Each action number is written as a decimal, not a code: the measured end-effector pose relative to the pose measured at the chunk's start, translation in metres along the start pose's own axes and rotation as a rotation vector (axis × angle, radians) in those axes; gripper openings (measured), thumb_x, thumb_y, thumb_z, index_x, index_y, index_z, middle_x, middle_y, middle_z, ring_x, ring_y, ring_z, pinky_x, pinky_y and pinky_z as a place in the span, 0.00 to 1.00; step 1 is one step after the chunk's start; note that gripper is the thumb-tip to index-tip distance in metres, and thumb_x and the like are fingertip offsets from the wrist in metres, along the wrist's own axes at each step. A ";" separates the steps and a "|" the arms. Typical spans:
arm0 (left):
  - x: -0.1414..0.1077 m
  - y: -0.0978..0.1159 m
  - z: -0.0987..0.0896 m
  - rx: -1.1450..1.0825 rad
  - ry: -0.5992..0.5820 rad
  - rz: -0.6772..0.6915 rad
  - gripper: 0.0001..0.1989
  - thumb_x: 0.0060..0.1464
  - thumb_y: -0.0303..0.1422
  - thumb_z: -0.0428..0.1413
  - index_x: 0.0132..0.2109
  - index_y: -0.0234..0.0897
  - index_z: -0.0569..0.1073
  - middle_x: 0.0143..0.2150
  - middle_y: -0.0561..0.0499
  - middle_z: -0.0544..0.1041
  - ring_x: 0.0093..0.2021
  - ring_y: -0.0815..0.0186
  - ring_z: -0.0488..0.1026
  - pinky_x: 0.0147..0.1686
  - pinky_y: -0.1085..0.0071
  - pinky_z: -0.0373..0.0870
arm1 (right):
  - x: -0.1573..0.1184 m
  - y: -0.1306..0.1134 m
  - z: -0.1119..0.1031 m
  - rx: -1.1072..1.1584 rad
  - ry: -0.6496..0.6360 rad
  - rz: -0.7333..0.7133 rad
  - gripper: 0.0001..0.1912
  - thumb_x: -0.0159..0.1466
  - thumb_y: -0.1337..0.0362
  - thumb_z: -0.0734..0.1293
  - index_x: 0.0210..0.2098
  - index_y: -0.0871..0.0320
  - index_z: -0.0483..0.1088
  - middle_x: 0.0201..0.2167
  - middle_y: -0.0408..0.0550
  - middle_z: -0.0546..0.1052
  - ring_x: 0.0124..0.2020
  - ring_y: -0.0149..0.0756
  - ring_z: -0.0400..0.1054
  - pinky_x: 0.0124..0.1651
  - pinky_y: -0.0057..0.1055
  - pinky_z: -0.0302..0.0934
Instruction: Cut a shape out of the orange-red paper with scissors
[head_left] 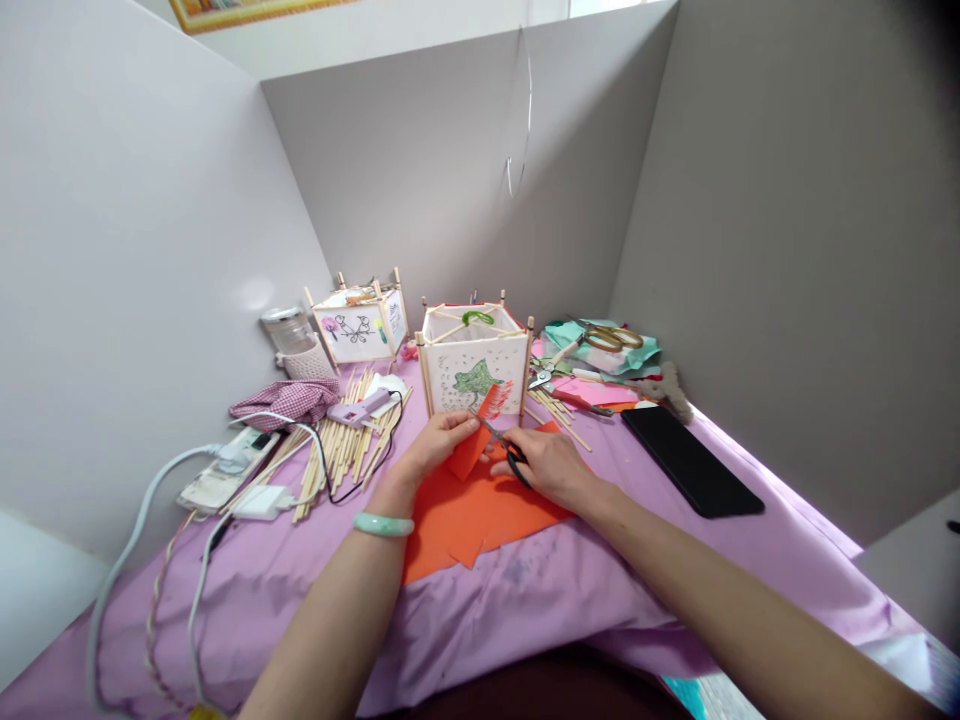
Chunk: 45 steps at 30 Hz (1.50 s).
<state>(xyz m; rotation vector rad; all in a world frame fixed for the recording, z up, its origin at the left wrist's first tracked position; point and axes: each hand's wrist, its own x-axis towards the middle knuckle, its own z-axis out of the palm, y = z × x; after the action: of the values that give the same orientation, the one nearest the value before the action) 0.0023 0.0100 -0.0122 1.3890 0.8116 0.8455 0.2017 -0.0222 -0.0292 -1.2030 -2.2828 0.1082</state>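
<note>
My left hand (pixel 448 440) pinches a folded strip of orange paper (pixel 469 458), whose upper end is cut into a fringe. In my right hand (pixel 553 464) is a pair of scissors with black handles (pixel 517 462); the blades lie at the strip, close to my left fingertips. Beneath both hands a larger orange sheet (pixel 480 520) is spread on the purple cloth, with a notch cut in its near edge. Just behind stands a stick-framed paper lantern (pixel 442 370) with a green leaf drawn on its front and a green loop on top.
A second lantern (pixel 352 335) stands back left near a glass jar (pixel 289 335). Wooden sticks (pixel 337 455), a glue gun (pixel 364 408) and a power strip (pixel 225 475) with cables lie left. Pliers (pixel 551 368), gold-handled scissors (pixel 611 338) and a black phone (pixel 690 460) lie right.
</note>
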 end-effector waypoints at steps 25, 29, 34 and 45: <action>0.002 0.004 0.003 -0.050 0.083 0.069 0.15 0.45 0.38 0.60 0.36 0.30 0.71 0.29 0.48 0.77 0.27 0.64 0.75 0.30 0.70 0.71 | 0.000 -0.002 -0.003 -0.015 0.011 0.000 0.21 0.56 0.48 0.66 0.41 0.56 0.68 0.36 0.47 0.75 0.34 0.36 0.69 0.34 0.28 0.55; 0.002 0.005 0.003 -0.052 0.106 0.083 0.16 0.45 0.39 0.60 0.36 0.29 0.71 0.30 0.47 0.77 0.27 0.64 0.75 0.31 0.69 0.71 | 0.000 -0.001 -0.003 -0.020 0.004 0.011 0.22 0.56 0.47 0.66 0.42 0.56 0.68 0.36 0.48 0.75 0.33 0.36 0.69 0.35 0.28 0.55; 0.002 0.005 0.002 -0.050 0.096 0.084 0.17 0.44 0.39 0.61 0.37 0.29 0.71 0.30 0.46 0.78 0.28 0.64 0.75 0.31 0.69 0.71 | 0.000 -0.001 -0.003 -0.005 -0.007 0.011 0.22 0.57 0.47 0.66 0.42 0.56 0.68 0.37 0.48 0.75 0.34 0.36 0.69 0.35 0.28 0.55; 0.004 0.002 0.001 -0.066 0.090 0.084 0.17 0.44 0.39 0.61 0.37 0.30 0.72 0.30 0.48 0.77 0.28 0.65 0.75 0.33 0.68 0.72 | 0.001 0.000 0.000 -0.002 -0.031 0.012 0.21 0.57 0.49 0.66 0.45 0.55 0.68 0.36 0.48 0.76 0.37 0.38 0.70 0.38 0.29 0.58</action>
<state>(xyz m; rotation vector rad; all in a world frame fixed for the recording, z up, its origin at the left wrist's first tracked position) 0.0051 0.0125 -0.0098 1.3422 0.7911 0.9969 0.2012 -0.0214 -0.0282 -1.2237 -2.3032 0.1303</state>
